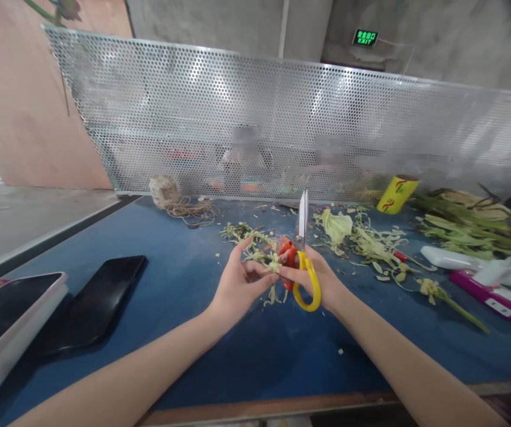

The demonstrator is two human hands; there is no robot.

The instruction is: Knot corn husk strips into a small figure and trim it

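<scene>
My right hand [321, 274] grips a pair of scissors with a yellow handle [311, 299]. Their metal blades [303, 216] point away from me and look closed together. A red-orange looped part [287, 254] shows beside the yellow handle; whether it belongs to the scissors I cannot tell. My left hand [232, 284] is closed in a pinch on a pale green plant scrap [273, 264], and the fingertips of both hands meet there. Shredded green plant bits [241, 231] lie on the blue table [175, 249] just beyond my left hand.
Leafy trimmings [337, 228] and a cut stem [457, 305] lie right. Behind them are a yellow roll [397, 194] and a stalk pile [460, 228]. A purple-and-white power strip [482, 293], twine [164, 191] and a black phone [104, 296] also occupy the table. A perforated metal screen [170, 107] borders the back.
</scene>
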